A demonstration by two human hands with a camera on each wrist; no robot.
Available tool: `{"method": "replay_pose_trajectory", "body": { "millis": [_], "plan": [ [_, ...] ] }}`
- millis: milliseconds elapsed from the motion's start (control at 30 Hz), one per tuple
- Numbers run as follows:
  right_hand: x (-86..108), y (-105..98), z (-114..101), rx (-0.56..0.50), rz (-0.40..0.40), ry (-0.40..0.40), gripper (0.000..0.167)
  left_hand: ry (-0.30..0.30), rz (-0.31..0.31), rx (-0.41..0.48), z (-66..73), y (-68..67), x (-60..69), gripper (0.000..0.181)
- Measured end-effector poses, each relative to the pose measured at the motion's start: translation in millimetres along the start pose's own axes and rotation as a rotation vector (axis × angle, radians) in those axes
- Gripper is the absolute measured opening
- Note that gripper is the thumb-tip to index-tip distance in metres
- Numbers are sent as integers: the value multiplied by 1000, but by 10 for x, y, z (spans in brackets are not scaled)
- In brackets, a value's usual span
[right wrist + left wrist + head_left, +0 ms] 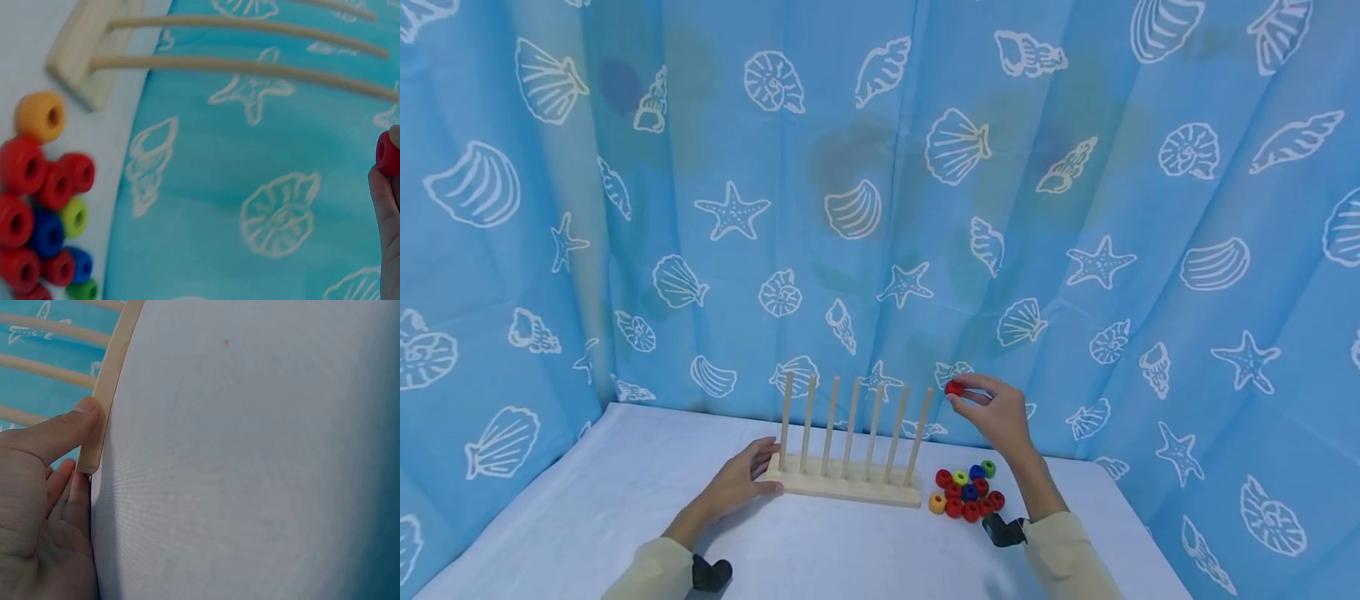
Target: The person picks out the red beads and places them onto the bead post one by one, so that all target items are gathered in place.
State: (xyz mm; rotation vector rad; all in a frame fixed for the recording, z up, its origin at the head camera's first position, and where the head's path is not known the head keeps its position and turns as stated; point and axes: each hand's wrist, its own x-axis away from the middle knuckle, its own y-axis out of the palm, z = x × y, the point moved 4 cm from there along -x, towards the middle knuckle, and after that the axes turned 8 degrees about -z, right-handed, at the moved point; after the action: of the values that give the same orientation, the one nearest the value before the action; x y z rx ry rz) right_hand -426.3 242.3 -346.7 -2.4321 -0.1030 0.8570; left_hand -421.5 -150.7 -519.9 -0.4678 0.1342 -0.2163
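A wooden base [850, 489] carries a row of several upright pegs [872, 433]. My left hand [737, 483] grips the base's left end, thumb on the front edge; the left wrist view shows the thumb on the wood [107, 394] and the other fingers behind its end. My right hand [1000, 417] pinches a red bead [954, 388] between thumb and fingers, just right of the top of the rightmost peg, apart from it. In the right wrist view the bead [388, 154] shows its hole facing the pegs [250, 65].
Right of the base lies a cluster of loose beads: several red beads [953, 508], blue ones [970, 492], a yellow-green one [960, 477], a green one [988, 468] and an orange one [937, 502]. A blue shell-patterned curtain [850, 275] stands behind the white table [820, 550].
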Motion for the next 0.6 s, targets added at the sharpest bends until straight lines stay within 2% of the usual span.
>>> {"method": "replay_pose_trajectory", "body": {
  "millis": [200, 267, 433, 500, 600],
  "plan": [
    [-100, 105, -239, -36, -5, -41, 32, -3, 12, -3, -26, 1, -17, 87],
    [-87, 122, -378, -36, -12, -39, 31, 3, 13, 2, -24, 10, -19, 87],
    [-61, 172, -365, -37, -21, -44, 30, 16, 8, 14, -11, 43, -20, 88],
    [-82, 209, -256, -41, -23, -47, 30, 10, 11, 12, -14, 34, -22, 89],
    [-99, 264, -260, -51, -38, -31, 31, 3, 21, 7, -29, -7, -27, 89]
  ]
}}
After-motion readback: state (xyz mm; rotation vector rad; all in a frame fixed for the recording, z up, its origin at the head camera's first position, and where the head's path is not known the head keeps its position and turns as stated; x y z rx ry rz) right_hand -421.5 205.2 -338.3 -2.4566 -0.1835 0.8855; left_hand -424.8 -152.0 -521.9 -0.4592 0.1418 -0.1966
